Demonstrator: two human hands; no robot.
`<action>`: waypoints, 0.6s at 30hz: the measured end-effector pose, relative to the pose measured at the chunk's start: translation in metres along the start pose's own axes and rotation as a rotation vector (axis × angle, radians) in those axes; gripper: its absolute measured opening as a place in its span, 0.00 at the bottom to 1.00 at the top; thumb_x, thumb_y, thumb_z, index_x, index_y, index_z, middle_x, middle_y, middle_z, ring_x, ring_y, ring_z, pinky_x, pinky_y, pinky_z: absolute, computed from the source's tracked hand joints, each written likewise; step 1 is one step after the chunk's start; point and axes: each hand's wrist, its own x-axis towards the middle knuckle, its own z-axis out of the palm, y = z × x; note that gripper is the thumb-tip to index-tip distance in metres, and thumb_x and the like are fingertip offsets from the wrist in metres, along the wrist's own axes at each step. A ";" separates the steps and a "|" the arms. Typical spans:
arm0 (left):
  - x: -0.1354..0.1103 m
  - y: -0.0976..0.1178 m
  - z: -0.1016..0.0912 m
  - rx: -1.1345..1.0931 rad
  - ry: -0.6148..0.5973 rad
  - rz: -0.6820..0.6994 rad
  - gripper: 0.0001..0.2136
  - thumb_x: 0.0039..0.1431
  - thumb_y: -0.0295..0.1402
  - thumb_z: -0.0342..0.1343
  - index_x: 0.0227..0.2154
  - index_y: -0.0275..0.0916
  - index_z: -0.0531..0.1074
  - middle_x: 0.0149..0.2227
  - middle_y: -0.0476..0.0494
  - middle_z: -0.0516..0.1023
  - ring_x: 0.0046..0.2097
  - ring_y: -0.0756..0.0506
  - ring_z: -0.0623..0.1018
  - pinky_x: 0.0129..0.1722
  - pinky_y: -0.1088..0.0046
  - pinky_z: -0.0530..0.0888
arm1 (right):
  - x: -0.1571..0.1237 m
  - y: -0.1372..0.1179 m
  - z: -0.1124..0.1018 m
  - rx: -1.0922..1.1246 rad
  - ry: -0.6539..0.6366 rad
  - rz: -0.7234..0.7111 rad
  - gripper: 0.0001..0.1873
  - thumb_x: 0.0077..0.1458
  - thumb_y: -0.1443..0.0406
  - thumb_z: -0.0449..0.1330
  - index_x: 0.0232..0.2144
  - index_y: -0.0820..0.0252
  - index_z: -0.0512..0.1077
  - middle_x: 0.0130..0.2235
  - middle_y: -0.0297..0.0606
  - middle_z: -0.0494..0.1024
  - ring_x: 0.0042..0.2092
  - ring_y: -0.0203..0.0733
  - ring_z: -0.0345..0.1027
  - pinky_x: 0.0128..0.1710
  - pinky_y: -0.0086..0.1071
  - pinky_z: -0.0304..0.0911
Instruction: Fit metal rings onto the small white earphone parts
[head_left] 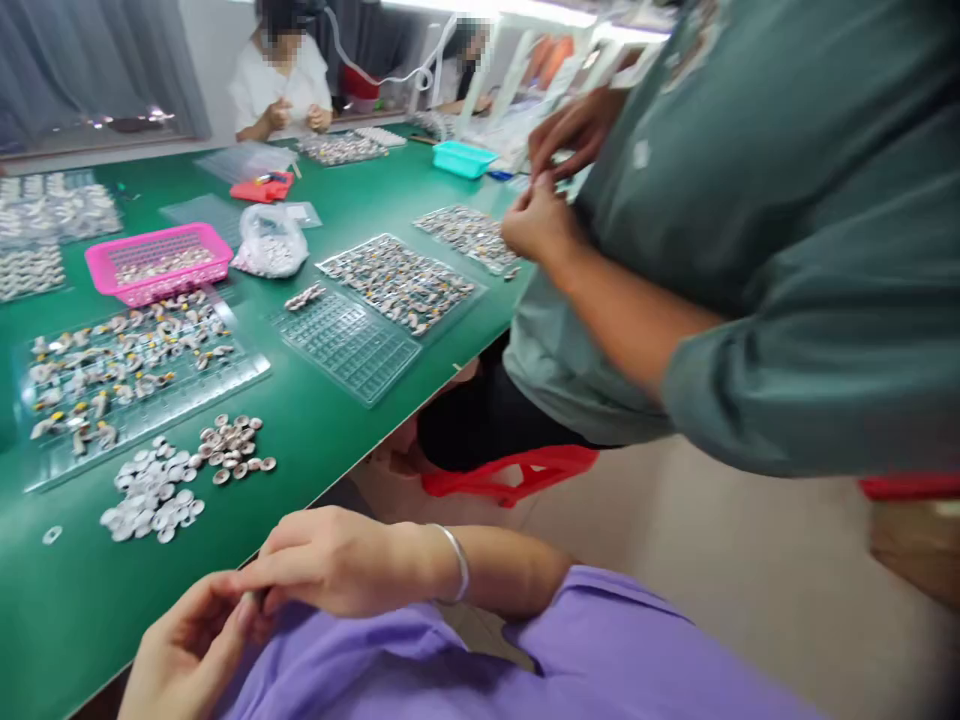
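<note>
At the table's front edge, my left hand (191, 645) and my right hand (330, 560) meet with their fingertips pinched together. Between them shows the edge of a small grey-brown piece (255, 598), mostly hidden by the fingers. Just beyond my hands on the green table (360, 430) lie a pile of small white round caps (154, 490) and a pile of brownish-silver cup-shaped caps (232, 445). Behind these piles, a clear plastic tray (240, 365) carries rows of small white-and-grey parts with yellow bits.
Standing close on the right, a co-worker in a green shirt (750, 250) works with both hands. A pink basket (161, 240), a plastic bag of small parts (271, 240), more trays (352, 345) and a turquoise basket (463, 160) occupy the table. A red stool (517, 475) stands below.
</note>
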 end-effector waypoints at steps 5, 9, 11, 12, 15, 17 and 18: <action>0.005 -0.010 -0.004 -0.191 0.000 -0.024 0.16 0.43 0.44 0.74 0.33 0.41 0.84 0.29 0.44 0.85 0.29 0.48 0.82 0.30 0.81 0.79 | -0.003 -0.002 0.016 0.157 0.361 0.064 0.10 0.67 0.70 0.56 0.44 0.68 0.77 0.36 0.43 0.81 0.39 0.36 0.74 0.42 0.26 0.72; 0.000 -0.013 -0.002 -0.217 0.038 0.003 0.14 0.44 0.40 0.74 0.34 0.43 0.84 0.31 0.45 0.86 0.30 0.49 0.83 0.33 0.81 0.80 | -0.003 -0.009 0.019 0.306 0.465 0.190 0.03 0.62 0.70 0.62 0.37 0.65 0.77 0.34 0.41 0.82 0.37 0.36 0.75 0.41 0.27 0.73; -0.004 -0.010 0.001 -0.165 0.068 0.069 0.12 0.45 0.38 0.74 0.34 0.44 0.85 0.32 0.46 0.86 0.31 0.49 0.83 0.34 0.82 0.80 | -0.004 -0.011 0.019 0.368 0.487 0.225 0.02 0.61 0.70 0.64 0.37 0.64 0.77 0.34 0.40 0.82 0.37 0.36 0.75 0.41 0.27 0.73; -0.005 -0.009 0.003 -0.128 0.088 0.117 0.12 0.45 0.37 0.74 0.35 0.45 0.85 0.32 0.46 0.86 0.31 0.49 0.83 0.34 0.82 0.80 | -0.005 -0.012 0.020 0.401 0.500 0.240 0.02 0.60 0.70 0.64 0.36 0.63 0.78 0.35 0.39 0.81 0.37 0.35 0.75 0.41 0.27 0.74; -0.008 -0.008 0.005 -0.018 0.139 0.257 0.12 0.46 0.33 0.73 0.36 0.48 0.84 0.33 0.49 0.86 0.33 0.49 0.84 0.35 0.83 0.80 | -0.006 -0.013 0.022 0.491 0.538 0.292 0.02 0.59 0.69 0.66 0.36 0.62 0.79 0.35 0.38 0.81 0.37 0.35 0.75 0.40 0.27 0.74; -0.009 -0.011 0.004 0.022 0.152 0.287 0.11 0.47 0.33 0.72 0.36 0.49 0.84 0.34 0.50 0.86 0.33 0.50 0.84 0.35 0.84 0.80 | -0.007 -0.013 0.024 0.542 0.543 0.331 0.02 0.58 0.67 0.67 0.35 0.61 0.79 0.34 0.38 0.81 0.36 0.35 0.75 0.39 0.28 0.74; -0.008 -0.012 0.003 0.027 0.150 0.275 0.11 0.48 0.33 0.72 0.36 0.49 0.84 0.34 0.50 0.86 0.33 0.50 0.84 0.35 0.84 0.80 | -0.007 -0.013 0.024 0.571 0.538 0.352 0.03 0.58 0.67 0.67 0.35 0.61 0.80 0.34 0.38 0.81 0.36 0.35 0.75 0.39 0.28 0.73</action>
